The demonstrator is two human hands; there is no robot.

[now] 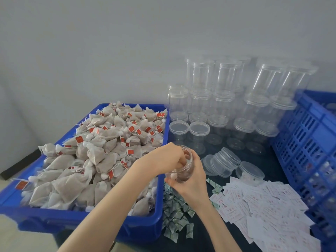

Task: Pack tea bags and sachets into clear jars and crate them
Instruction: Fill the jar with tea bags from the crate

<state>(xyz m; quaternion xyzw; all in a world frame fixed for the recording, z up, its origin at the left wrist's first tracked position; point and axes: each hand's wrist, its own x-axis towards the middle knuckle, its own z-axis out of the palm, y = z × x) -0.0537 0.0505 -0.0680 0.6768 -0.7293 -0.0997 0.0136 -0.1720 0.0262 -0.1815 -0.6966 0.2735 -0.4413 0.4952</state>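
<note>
Surface: a dark table (214, 239) stood against a plain grey wall.
Grip: the right hand (190, 180) curled round an open clear jar (183, 164), tilted, near the blue tub's (101, 228) right edge.
Filling: the left hand (163, 157) had its fingers curled into the jar mouth, seemingly pressing tea bags in.
Handling: tea bags (94, 157) looked light and soft; the jar stiff, slick, best held round its wall.
Nearby: loose lids (225, 160), white sachets (263, 206), green sachets (174, 215), a blue crate (309, 135).

A plain pale wall (109, 51) rises behind the dark tabletop (214, 239); a dark strip (20, 165) lies at the wall's foot.
</note>
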